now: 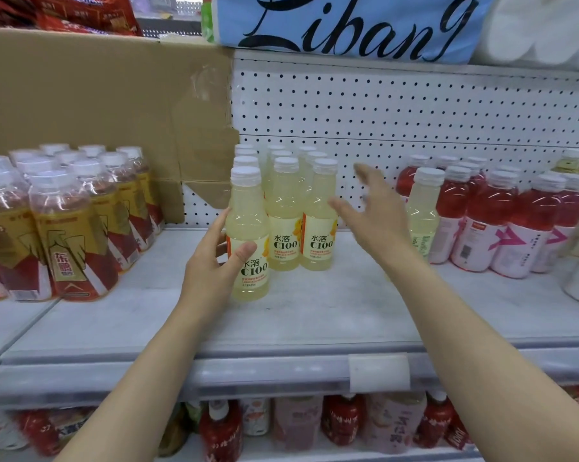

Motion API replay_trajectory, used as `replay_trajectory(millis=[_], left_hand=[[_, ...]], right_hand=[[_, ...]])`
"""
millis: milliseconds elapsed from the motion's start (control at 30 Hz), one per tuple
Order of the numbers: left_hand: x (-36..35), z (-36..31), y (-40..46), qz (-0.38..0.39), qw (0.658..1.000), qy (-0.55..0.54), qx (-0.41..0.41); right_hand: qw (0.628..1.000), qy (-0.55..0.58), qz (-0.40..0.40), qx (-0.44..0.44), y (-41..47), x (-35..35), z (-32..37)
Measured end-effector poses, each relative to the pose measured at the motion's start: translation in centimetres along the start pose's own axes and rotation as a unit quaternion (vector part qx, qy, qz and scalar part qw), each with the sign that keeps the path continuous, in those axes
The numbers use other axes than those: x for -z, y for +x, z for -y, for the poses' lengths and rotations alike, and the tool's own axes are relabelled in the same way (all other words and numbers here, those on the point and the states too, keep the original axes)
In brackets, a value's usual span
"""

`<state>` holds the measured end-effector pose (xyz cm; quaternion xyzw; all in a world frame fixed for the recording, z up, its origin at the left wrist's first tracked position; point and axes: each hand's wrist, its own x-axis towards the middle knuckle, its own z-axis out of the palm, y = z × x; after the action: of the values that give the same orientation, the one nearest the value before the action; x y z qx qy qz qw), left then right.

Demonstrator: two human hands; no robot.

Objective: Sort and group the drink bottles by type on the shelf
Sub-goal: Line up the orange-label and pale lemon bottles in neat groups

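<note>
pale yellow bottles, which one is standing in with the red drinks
The lone pale yellow bottle on the right, at the left end of the red bottles, apart from the C100 group.

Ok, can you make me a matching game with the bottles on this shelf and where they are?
Things:
1. pale yellow C100 bottle in front
2. red drink bottles
3. gold and red bottles
4. lone pale yellow bottle

Places:
A. far left of the shelf
B. gripped by the left hand
C. right side, in a group
D. standing against the red group, past the open right hand

Pairs: 1-B, 2-C, 3-A, 4-D
</note>
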<state>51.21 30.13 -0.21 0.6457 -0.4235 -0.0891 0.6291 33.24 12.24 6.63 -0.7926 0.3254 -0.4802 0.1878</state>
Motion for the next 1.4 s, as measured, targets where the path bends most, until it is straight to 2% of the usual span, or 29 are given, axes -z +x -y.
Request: replay_trajectory(millis=[67, 100, 133, 167, 233, 267, 300, 367, 533, 600, 733, 800, 867, 967, 1033, 1167, 1200, 1400], left_hand=[[0.0, -0.1, -0.1, -0.004, 1.0, 0.008, 0.0], [0.0, -0.2, -0.1, -0.009, 1.0, 0.011, 0.0], [-0.1, -0.2, -0.1, -0.014, 1.0, 0.013, 0.002], [-0.1, -0.2, -0.1, -0.02, 1.0, 0.013, 0.006], [-0.2, -0.2, -0.2, -0.028, 0.999, 0.012, 0.017], [-0.3, -0.3, -0.3, -0.031, 0.999, 0.015, 0.02], [-0.3, -0.4, -0.3, -0.033, 0.999, 0.019, 0.022], [-0.3, -0.5, -0.4, -0.036, 0.999, 0.024, 0.022], [-0.5, -0.3, -0.4, -0.021, 0.999, 0.04, 0.028], [-0.4, -0.4, -0.5, -0.017, 0.998, 0.044, 0.035], [-0.4, -0.3, -0.5, -0.011, 0.998, 0.035, 0.052], [-0.2, -0.2, -0.6, -0.007, 0.998, 0.031, 0.056], [-0.1, -0.1, -0.7, -0.001, 0.998, 0.028, 0.064], [0.1, -0.4, -0.8, 0.003, 0.997, 0.028, 0.07], [0.0, -0.5, -0.8, 0.003, 0.997, 0.027, 0.071], [-0.1, -0.6, -1.0, 0.008, 0.997, 0.025, 0.072], [-0.1, -0.6, -1.0, 0.007, 0.997, 0.024, 0.072], [-0.1, -0.7, -1.0, 0.007, 0.997, 0.012, 0.077]], right_hand=[[0.977, -0.039, -0.191, 0.088, -1.0, 1.9, -0.8], [0.956, -0.068, -0.269, 0.097, -1.2, 2.9, -1.7], [0.946, -0.094, -0.302, 0.071, -1.2, 3.8, -2.8], [0.956, -0.089, -0.278, 0.012, -1.0, 4.5, -4.1], [0.981, -0.011, -0.126, -0.147, -0.7, 5.8, -6.1], [0.978, 0.028, -0.051, -0.202, -1.0, 6.2, -7.0], [0.974, 0.053, 0.0, -0.221, -1.5, 6.4, -7.8], [0.977, 0.059, 0.031, -0.202, -2.5, 6.3, -8.9], [0.983, 0.022, 0.006, -0.184, -2.7, 5.9, -9.0], [0.977, 0.099, 0.067, -0.174, -2.8, 6.1, -8.9], [0.916, 0.276, 0.259, -0.131, -4.2, 5.5, -7.4], [0.896, 0.306, 0.301, -0.113, -4.5, 4.8, -6.7], [0.904, 0.286, 0.3, -0.104, -4.7, 4.0, -5.8], [0.948, 0.185, 0.25, -0.071, -5.3, 2.2, -4.3], [0.961, 0.14, 0.233, -0.052, -5.6, 1.3, -3.4], [0.917, 0.202, 0.337, -0.069, -5.4, 2.2, -3.2], [0.915, 0.201, 0.342, -0.069, -5.4, 2.4, -3.3], [0.961, 0.157, 0.214, -0.081, -6.4, 0.4, -1.7]])
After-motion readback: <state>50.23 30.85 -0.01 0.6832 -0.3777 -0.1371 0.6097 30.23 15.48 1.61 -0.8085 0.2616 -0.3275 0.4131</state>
